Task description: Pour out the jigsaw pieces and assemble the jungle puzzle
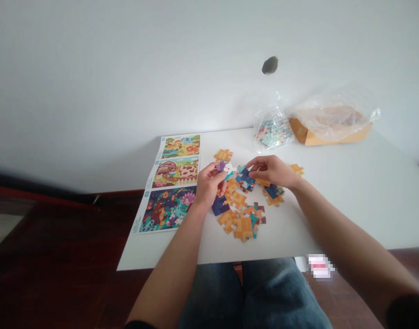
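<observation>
Two bare hands were close together, apart but not touching, above a loose heap of thin cardboard jigsaw pieces (238, 214) on the white tabletop (349, 205). The left hand (209, 185) pinched a teal-and-white piece (229, 170), with a purple piece (220, 166) at its fingertips. The curled right hand (271, 171) hung just beside a navy piece (245, 179), though whether it gripped anything could not be told. Most pieces in the heap were orange, with knobbed edges, and they overlapped too much to count. Left of them lay one long, glossy paper sheet (171, 183) printed with three colourful scenes. At upper right sat one crinkled clear plastic bag (273, 130) holding more pieces, and beside it one shallow cardboard tray (329, 132) under clear plastic.
</observation>
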The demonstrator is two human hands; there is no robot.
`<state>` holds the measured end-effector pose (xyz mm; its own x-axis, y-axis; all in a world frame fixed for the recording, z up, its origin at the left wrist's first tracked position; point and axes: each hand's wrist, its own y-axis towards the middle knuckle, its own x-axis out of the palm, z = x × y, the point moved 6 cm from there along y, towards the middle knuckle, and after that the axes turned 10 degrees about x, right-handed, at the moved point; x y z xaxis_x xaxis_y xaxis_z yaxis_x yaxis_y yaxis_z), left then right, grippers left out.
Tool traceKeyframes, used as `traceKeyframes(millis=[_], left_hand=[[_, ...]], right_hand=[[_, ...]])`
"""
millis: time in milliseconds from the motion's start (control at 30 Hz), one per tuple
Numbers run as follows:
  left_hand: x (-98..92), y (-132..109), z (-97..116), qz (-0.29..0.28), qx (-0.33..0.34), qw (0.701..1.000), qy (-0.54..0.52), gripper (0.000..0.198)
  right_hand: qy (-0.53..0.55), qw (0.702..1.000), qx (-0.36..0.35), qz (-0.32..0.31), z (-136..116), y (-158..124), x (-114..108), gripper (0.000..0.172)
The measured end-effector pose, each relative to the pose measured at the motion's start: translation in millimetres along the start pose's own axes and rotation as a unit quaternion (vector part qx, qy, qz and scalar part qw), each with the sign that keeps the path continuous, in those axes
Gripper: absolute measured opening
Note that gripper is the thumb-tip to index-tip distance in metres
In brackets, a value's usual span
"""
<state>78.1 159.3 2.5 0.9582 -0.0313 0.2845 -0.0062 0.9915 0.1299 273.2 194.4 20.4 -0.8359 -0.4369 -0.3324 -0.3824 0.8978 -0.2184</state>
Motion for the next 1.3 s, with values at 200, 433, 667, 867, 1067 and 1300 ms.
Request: traceKeyframes(millis=[200, 433, 667, 867, 1067, 1300], left_hand=[[0.9, 0, -2, -0.006, -0.009, 1.0, 0.019, 0.029], [-0.3, 0, -4, 0.005, -0.009, 1.0, 0.021, 0.029], [-0.1, 0, -3, 0.004, 0.002, 0.999, 0.041, 0.026], [0.0, 0, -3, 0.008, 0.001, 0.999, 0.036, 0.026], [-1.4, 0, -4, 0.008, 0.004, 0.999, 0.032, 0.025], [-1.4, 1, -6, -0.006, -0.006, 1.0, 0.03, 0.026]], right_hand=[[-0.168, 0.985, -0.013, -0.029, 5, 1, 12, 0.025], [-0.351, 0.924, -0.105, -0.111, -28, -30, 32, 0.018], [-0.457, 0.863, -0.051, -0.211, -22, -52, 69, 0.044], [-0.412, 0.884, -0.052, -0.216, -23, -40, 57, 0.026], [-0.321, 0.925, -0.087, -0.183, -22, -29, 41, 0.018], [-0.213, 0.957, 0.01, -0.195, -9, -23, 35, 0.016]])
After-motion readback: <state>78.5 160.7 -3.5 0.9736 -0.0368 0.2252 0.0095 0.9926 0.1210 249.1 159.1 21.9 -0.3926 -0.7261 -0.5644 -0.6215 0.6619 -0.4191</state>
